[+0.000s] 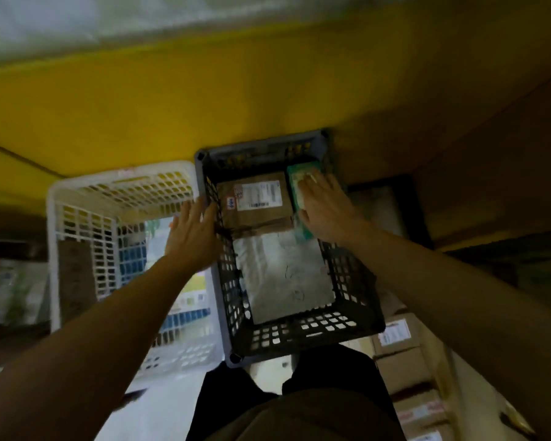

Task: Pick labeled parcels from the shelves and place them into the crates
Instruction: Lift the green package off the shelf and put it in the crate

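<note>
- Two crates are sitting side by side before you against a yellow wall (172, 106): a white crate (53, 198) on your left and a black crate (299, 342) on your right.
- Labelled cardboard boxes (398, 358) are standing stacked on your right.
- A grey bag (283, 275) is lying flat in the black crate's near half.
- A brown parcel (255, 214) with a white label is lying in the far half.
- Your left hand (191, 233) is touching the black crate's left wall, fingers spread and straight, gripping nothing.
- Your right hand (325, 208) is resting flat on a green box (298, 173), fingers straight.
- That green box is sitting in the black crate's far right corner, just beside the brown parcel.
</note>
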`<action>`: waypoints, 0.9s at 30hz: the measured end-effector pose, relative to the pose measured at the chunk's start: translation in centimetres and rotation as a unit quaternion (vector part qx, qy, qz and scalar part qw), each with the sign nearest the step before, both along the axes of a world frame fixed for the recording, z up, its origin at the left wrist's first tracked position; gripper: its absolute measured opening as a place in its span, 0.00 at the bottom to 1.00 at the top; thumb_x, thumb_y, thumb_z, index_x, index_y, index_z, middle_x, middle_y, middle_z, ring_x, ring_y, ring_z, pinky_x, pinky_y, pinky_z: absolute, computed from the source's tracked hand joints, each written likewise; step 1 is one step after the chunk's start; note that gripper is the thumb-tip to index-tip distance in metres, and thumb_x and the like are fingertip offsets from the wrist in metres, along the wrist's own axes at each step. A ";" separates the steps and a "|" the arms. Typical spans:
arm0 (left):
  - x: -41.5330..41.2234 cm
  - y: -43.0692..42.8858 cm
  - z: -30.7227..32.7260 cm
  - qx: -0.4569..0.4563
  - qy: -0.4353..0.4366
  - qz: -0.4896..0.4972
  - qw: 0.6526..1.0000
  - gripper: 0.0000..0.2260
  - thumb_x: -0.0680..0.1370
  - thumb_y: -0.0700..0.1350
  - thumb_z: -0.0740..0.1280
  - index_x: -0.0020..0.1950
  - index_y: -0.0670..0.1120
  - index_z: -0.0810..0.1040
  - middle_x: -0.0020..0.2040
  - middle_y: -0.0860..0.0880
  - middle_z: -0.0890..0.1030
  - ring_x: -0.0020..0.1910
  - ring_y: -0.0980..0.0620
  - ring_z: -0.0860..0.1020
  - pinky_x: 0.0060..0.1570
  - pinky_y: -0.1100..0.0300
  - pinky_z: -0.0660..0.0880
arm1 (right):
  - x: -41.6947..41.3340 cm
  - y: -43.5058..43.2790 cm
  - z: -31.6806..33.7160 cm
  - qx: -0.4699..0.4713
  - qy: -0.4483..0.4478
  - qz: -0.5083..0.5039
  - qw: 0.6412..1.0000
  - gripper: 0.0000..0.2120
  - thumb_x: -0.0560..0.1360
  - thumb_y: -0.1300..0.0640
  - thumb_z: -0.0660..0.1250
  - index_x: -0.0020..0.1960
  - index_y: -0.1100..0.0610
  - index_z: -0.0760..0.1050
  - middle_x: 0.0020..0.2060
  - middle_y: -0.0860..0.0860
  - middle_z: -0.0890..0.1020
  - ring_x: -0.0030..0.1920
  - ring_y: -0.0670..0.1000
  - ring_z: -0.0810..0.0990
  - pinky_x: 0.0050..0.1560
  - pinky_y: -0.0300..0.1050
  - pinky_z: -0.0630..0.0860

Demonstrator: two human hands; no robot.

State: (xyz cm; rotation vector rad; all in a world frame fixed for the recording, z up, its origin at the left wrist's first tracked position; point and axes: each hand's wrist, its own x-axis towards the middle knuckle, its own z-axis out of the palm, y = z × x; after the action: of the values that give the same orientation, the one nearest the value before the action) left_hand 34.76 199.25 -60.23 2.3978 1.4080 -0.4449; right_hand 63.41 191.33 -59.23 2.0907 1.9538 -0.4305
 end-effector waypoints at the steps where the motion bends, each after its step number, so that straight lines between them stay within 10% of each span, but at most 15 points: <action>1: 0.2 0.1 1.4 0.001 0.007 -0.023 1.000 0.33 0.80 0.51 0.65 0.81 0.46 0.55 0.82 0.41 0.53 0.81 0.37 0.50 0.77 0.37 0.56 | -0.2 -0.3 1.8 0.004 0.002 0.001 1.000 0.32 0.82 0.46 0.59 0.79 0.63 0.58 0.77 0.61 0.64 0.78 0.62 0.58 0.77 0.61 0.56; 10: 0.6 0.9 15.3 0.075 0.012 -0.224 0.972 0.31 0.83 0.52 0.61 0.81 0.42 0.55 0.81 0.41 0.58 0.80 0.41 0.57 0.75 0.44 0.61 | -3.3 -6.9 16.7 0.027 0.018 -0.113 0.993 0.26 0.85 0.47 0.56 0.77 0.61 0.61 0.73 0.59 0.68 0.71 0.57 0.68 0.70 0.52 0.69; 18: 3.3 -4.7 26.6 0.077 -0.008 -0.390 0.918 0.25 0.85 0.49 0.58 0.81 0.46 0.57 0.78 0.43 0.65 0.67 0.41 0.73 0.60 0.47 0.76 | -7.1 -21.1 26.9 0.095 -0.061 -0.212 0.971 0.30 0.86 0.44 0.52 0.81 0.59 0.55 0.79 0.55 0.61 0.80 0.54 0.57 0.78 0.51 0.53; 27: 12.7 -25.2 35.1 0.094 -0.135 -0.629 0.759 0.16 0.81 0.49 0.62 0.69 0.52 0.71 0.59 0.49 0.74 0.61 0.46 0.76 0.56 0.53 0.76 | -13.7 -46.5 37.1 0.097 -0.179 -0.403 0.892 0.32 0.75 0.39 0.45 0.63 0.58 0.75 0.61 0.59 0.76 0.63 0.61 0.74 0.60 0.54 0.70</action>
State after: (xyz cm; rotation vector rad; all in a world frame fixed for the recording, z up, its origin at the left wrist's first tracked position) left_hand 47.46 174.07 -25.17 3.0688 -0.5033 -0.1881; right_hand 49.74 144.84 -22.12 2.7994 0.8893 0.0350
